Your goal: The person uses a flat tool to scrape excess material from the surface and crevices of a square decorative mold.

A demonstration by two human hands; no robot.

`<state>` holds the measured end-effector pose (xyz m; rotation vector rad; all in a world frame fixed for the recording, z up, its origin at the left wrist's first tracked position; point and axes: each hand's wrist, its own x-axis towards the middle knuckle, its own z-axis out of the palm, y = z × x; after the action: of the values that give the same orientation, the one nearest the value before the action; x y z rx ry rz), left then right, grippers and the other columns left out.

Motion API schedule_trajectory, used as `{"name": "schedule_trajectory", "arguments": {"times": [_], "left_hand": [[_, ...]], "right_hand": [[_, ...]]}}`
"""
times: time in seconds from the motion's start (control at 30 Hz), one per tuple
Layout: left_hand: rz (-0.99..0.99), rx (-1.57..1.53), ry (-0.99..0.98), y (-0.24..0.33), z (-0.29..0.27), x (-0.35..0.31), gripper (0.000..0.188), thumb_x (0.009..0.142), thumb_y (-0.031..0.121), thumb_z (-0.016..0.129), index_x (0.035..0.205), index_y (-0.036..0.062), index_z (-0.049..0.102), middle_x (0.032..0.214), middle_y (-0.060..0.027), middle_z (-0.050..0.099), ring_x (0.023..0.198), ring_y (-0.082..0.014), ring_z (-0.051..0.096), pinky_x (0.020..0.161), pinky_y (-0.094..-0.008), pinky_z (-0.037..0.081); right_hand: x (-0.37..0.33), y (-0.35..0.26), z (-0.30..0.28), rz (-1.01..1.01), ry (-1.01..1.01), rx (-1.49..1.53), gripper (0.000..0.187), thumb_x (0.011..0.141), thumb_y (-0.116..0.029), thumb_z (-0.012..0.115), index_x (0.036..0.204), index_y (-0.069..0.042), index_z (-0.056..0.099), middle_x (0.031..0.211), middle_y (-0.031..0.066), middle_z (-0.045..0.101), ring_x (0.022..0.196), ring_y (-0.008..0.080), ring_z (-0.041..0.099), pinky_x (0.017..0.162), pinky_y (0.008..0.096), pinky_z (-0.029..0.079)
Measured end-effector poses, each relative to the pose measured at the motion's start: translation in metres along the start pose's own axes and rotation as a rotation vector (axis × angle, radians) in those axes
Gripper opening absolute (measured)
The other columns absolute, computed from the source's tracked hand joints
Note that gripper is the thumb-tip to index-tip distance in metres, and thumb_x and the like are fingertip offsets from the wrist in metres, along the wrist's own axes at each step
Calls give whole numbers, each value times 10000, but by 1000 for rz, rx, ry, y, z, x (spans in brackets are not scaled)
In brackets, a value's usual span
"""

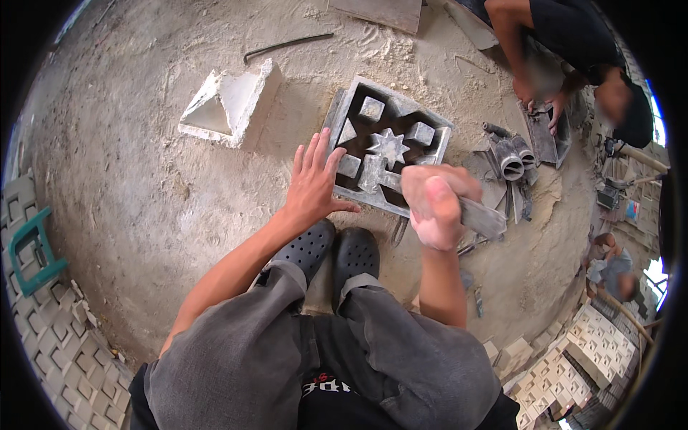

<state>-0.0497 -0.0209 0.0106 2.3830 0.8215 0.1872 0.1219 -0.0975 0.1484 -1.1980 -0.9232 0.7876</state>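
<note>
Left grip (311, 179) spread on mould (403, 103); right grip (438, 204) clenches bar (482, 218)

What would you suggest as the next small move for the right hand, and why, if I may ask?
I would probably lower the tool in the right hand gently onto the near right corner of the mould: the right hand appears beside that corner, and the left hand, spread at the left edge, seems placed to steady it.

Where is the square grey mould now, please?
In the head view, the square grey mould lies above centre, right of the white block, with the left hand at its left edge.
</note>
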Motion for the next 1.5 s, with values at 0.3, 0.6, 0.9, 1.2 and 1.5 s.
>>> {"name": "schedule_trajectory", "arguments": {"times": [0.3, 0.6, 0.9, 1.2, 1.5], "left_hand": [[2, -9, -3, 2, 0, -2, 1090, 501, 583, 867, 1357, 69, 428, 1555, -255, 185, 1450, -419, 190, 1156, -561, 185], [-1, 13, 7, 4, -2, 5, 1101, 507, 584, 865, 1365, 54, 425, 1558, -255, 178, 1442, -429, 196, 1147, -562, 201], [11, 28, -4, 1, 1, 1, 1116, 498, 593, 864, 1369, 52, 426, 1561, -251, 174, 1438, -430, 202, 1149, -557, 196], [-1, 23, -28, 3, -2, 1, 1113, 512, 595, 857, 1376, 45, 421, 1560, -254, 171, 1442, -431, 189, 1154, -560, 190], [28, 27, -12, 1, -1, 4, 1120, 516, 599, 855, 1371, 27, 413, 1556, -259, 170, 1445, -424, 184, 1152, -560, 196]], "right_hand": [[-15, 49, -6, 2, 115, -11, 211, 812, -71, 572, 626, 25, 547, 513, 11, 478, 441, 108, 440, 428, 285, 339], [-9, 44, -3, -31, 46, -243, 215, 809, -64, 558, 610, 16, 555, 513, 26, 486, 445, 106, 449, 439, 292, 350], [-1, 52, -1, 2, -124, -312, 176, 777, -90, 588, 658, 38, 609, 494, 38, 486, 408, 138, 444, 414, 308, 333], [7, 10, -3, -15, -94, -243, 258, 785, -59, 573, 559, 4, 467, 488, 59, 387, 418, 143, 385, 429, 320, 302], [0, 27, -12, 39, 15, -88, 219, 796, -85, 570, 619, 44, 581, 528, 69, 541, 460, 121, 489, 452, 288, 379]]}}
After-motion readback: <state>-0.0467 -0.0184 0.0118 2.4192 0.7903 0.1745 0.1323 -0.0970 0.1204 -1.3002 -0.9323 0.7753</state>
